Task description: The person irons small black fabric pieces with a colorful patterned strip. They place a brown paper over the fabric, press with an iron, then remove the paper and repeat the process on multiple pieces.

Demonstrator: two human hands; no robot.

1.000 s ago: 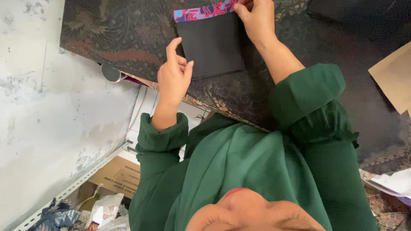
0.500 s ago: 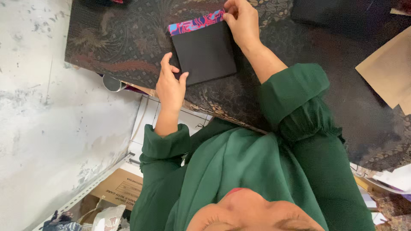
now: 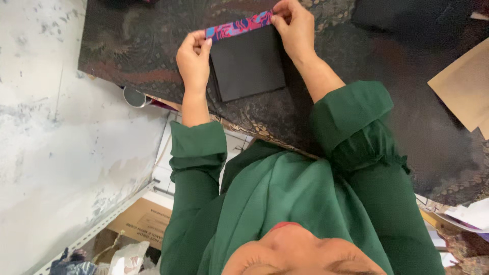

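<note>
Nearest the camera: green sleeves (image 3: 198, 153) and a green garment (image 3: 290, 203) filled the lower frame. Below the table edge on the left sat a cardboard box (image 3: 142, 221), a crumpled white bag (image 3: 127, 257) and a pale slotted metal rail (image 3: 102, 224). The grey mottled floor (image 3: 46, 127) took up the left side.

Further out, the dark patterned table cover (image 3: 127, 51) carried a black square piece (image 3: 248, 63), lying flat near the table's near edge, between the two hands. A pink-and-blue patterned strip (image 3: 237, 26) ran along its far edge, touching it.

Left hand (image 3: 192, 56) was at the strip's left end, thumb and fingers pinched together on that end. Right hand (image 3: 294, 28) was at the strip's right end, fingertips closed on it likewise. Both wrists reached over the table, either side of the black piece.

A small round metal can (image 3: 135, 97) sat just below the table edge, left of the left forearm. A tan sheet of card (image 3: 463, 86) lay on the table at far right, well apart from the hands. White papers (image 3: 471, 214) showed at the lower right edge.
</note>
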